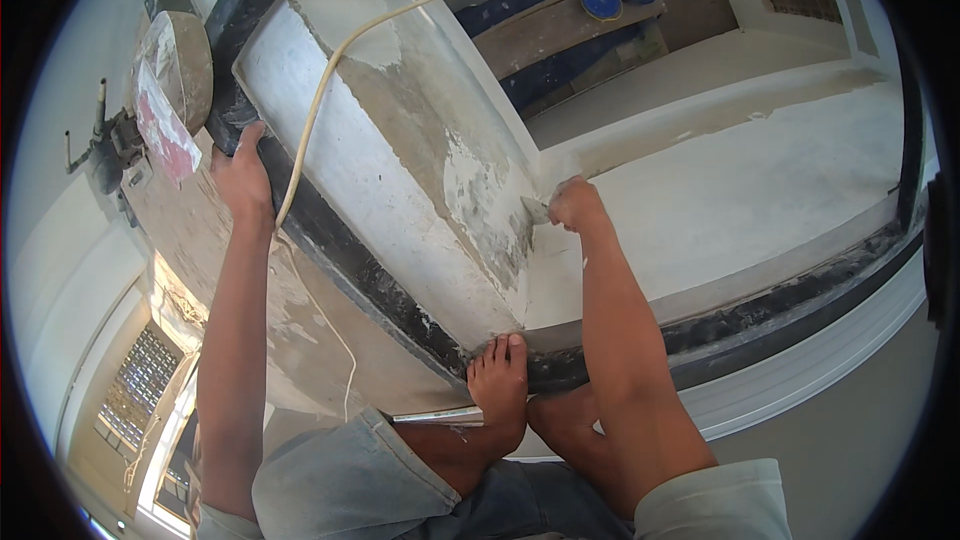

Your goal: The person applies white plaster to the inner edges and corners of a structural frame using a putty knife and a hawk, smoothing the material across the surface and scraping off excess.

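Note:
My right hand (575, 205) is closed around a small putty knife (536, 210). Its blade lies against the inner corner where the patchy plastered beam (430, 130) meets the smooth white surface (720, 175). My left hand (243, 180) grips the black rail (232, 105) at the left, with the thumb on top and most of the fingers hidden. Grey and white patches of filler mark the beam's side near the blade.
A cream cable (325, 75) crosses the beam and passes close to my left hand. Beside that hand is a round, plaster-smeared piece (178, 65). My bare foot (498, 380) rests at the dark frame's corner. Farther off, blue-lidded tubs (601, 1) stand on a plank (550, 35).

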Action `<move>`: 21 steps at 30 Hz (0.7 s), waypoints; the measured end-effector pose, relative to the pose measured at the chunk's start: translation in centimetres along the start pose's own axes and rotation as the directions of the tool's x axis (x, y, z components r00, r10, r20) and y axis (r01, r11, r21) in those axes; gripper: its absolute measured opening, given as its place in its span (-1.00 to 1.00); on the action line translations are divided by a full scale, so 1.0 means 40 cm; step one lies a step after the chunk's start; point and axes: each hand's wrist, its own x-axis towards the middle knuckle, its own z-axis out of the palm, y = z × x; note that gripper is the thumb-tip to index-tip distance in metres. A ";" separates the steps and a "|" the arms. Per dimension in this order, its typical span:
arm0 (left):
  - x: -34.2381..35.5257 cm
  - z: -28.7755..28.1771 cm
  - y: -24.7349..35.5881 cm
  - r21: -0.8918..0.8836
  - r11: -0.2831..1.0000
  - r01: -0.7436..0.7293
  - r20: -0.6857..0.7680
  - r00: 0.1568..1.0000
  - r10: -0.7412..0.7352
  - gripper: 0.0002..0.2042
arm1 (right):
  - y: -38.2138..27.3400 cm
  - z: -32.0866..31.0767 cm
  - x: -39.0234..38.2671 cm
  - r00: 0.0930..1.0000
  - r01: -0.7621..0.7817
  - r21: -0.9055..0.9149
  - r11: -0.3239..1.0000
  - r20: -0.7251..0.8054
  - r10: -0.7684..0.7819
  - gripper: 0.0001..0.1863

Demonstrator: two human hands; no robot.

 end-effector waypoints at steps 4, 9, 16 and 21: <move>0.002 0.086 0.021 -0.109 0.993 -0.034 0.057 0.998 0.041 -0.66 | 0.066 0.090 0.207 0.892 0.062 -0.065 0.996 -0.444 -0.084 -0.71; 0.004 -0.002 -0.023 0.011 0.999 -0.038 0.013 0.999 0.038 -0.68 | 0.043 0.083 0.055 0.953 0.180 -0.084 0.980 -0.232 -0.195 -0.62; -0.002 0.025 -0.010 -0.021 0.997 -0.078 0.037 0.996 0.079 -0.68 | 0.122 0.187 0.099 0.884 0.185 -0.265 0.946 -0.377 -0.278 -0.59; -0.011 0.004 -0.038 -0.010 0.995 -0.097 0.033 0.995 0.097 -0.67 | 0.080 0.122 0.074 0.968 0.173 -0.294 0.940 -0.127 -0.218 -0.63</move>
